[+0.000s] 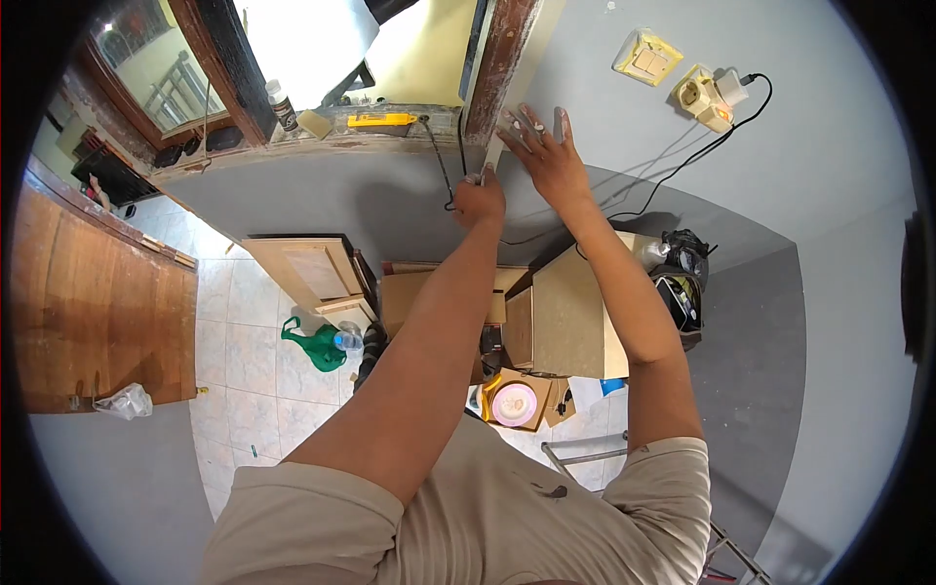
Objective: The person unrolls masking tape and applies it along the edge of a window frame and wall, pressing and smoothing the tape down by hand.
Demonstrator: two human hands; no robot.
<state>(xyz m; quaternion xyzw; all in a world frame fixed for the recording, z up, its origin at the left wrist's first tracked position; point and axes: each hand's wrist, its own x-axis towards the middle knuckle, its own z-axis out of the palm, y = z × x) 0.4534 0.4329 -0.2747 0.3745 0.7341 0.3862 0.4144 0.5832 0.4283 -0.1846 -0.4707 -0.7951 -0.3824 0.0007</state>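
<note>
My left hand (481, 198) is closed at the lower corner of the brown window frame (499, 73), its thumb pointing up. It grips the lower end of a pale narrow strip (494, 152) that runs along the frame's edge; whether this is tape or trim I cannot tell. Just to the right, my right hand (551, 161) lies on the grey wall with its fingers spread, the fingertips close to the strip. White smears show on its fingers. A black cord (450, 180) hangs from the sill beside my left hand.
On the sill (336, 125) are a yellow cutter knife (382, 120), a small bottle (281, 104) and a sponge-like block (314, 124). A switch (648, 58) and a socket with charger (704, 97) are on the right wall. Below stand a wooden cabinet (565, 312) and a metal ladder (585, 455).
</note>
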